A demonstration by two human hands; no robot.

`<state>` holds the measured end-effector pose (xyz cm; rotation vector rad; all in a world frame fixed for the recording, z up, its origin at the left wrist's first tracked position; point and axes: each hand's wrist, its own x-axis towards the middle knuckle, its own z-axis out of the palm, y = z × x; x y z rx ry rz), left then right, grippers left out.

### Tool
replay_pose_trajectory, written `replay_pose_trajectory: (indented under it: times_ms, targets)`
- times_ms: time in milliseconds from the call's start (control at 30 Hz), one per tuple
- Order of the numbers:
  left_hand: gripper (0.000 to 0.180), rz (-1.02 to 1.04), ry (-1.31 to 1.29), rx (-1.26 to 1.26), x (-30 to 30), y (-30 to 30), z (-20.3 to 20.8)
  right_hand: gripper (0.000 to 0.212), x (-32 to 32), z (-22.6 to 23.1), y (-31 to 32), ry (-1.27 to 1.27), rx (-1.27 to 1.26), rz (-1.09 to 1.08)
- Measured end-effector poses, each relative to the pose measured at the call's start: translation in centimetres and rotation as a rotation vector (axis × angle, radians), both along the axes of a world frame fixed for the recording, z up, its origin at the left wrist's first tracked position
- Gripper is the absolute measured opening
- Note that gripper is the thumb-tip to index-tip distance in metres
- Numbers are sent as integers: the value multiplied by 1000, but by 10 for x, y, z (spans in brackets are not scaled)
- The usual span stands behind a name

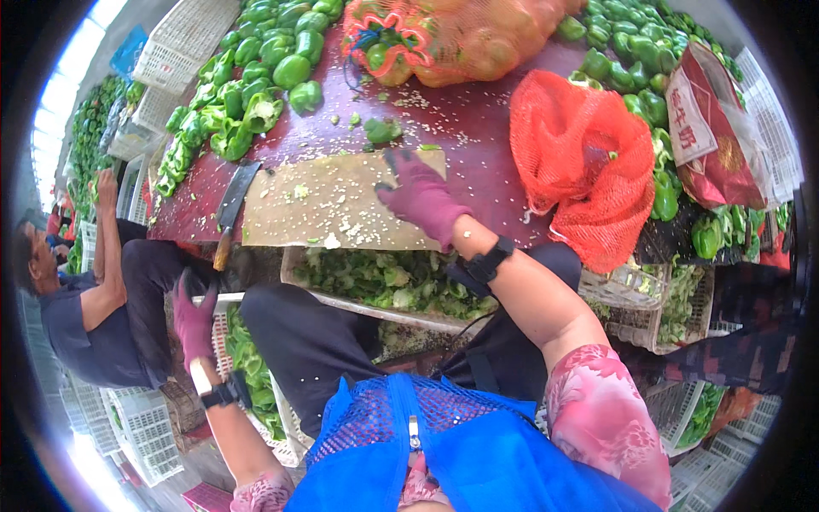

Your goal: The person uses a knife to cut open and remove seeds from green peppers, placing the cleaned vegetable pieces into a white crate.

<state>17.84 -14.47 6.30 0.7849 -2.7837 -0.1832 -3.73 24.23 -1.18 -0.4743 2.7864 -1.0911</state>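
a: many crates (pixel 162 47) fill the room, and a co-worker (pixel 94 324) sits at left. and the surface (pixel 294 136)?

b: dark red, with pepper heaps (pixel 281 51) along the far side, a full sack (pixel 486 43) between them and a limp net (pixel 589 154) at right.

a: where's the board (pixel 290 192)?

b: on the near edge, just above a tub (pixel 388 319) of scraps.

a: the hands?

b: right hand (pixel 418 194) spread over the board's right end, seemingly empty; i can't tell if the palm touches. left hand (pixel 194 316) low beside the surface, fingers parted, seemingly empty too.

a: how to work well?

b: i'd keep that palm flat, steady the board, stay clear of the knife (pixel 237 194) at its left edge, handle overhanging, and brush the seeds (pixel 341 226) tubward in short strokes.
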Motion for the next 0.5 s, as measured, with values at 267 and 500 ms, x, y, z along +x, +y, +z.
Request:
replay_pose_trajectory:
  times_ms: [267, 500]
  targets:
    - [77, -637, -67, 306, -203, 216, -18, 40, -38, 23, 30, -26, -934, -362]
    - [81, -486, -304, 115, -312, 248, -84, 39, -33, 13, 33, -99, -1231, -353]
